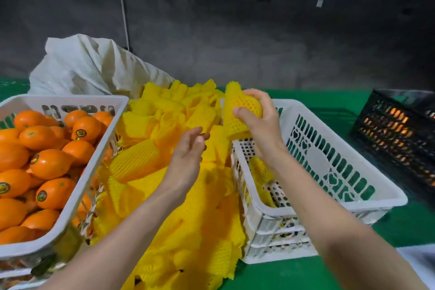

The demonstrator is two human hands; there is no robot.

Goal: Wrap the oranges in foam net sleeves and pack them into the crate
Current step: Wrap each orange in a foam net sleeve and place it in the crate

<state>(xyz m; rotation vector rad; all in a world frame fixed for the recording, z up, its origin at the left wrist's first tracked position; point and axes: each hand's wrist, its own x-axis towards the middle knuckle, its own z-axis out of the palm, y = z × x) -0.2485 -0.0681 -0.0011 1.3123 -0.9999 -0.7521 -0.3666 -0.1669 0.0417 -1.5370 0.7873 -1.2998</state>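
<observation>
Between orange basket (70,99) and crate (317,160) lies sleeve pile (200,231).

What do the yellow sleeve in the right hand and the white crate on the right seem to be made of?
Yellow sleeve, gripped by the right hand: soft foam net, matte, going by its open mesh, stretched and creased. White crate: probably moulded plastic, smooth with a slight sheen; thin slotted walls and heart-shaped cut-outs suggest it.

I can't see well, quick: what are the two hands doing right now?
Left hand: open, holding nothing.
Right hand: closed round a yellow foam net sleeve.
</observation>
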